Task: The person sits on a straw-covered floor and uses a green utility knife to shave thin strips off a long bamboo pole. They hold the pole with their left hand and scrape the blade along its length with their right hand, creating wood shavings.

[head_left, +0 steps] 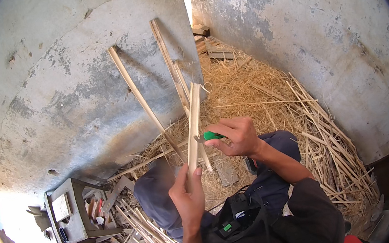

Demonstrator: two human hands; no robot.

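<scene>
- Bamboo strip (193,121): pale, split, upright with a slight tilt, in front of the grey wall (56,99).
- Left hand (189,197): fingers wrapped tight around the strip's lower end.
- Right hand (237,136): fist pressed together around a green-handled knife (212,136), whose blade end meets the strip's right edge.
- Two bamboo slats (138,97): leaning against the wall, behind the strip.
- Shavings heap (269,97): straw-coloured, right of the strip.
- Wooden stool (72,212): below the wall, left of the strip.
</scene>
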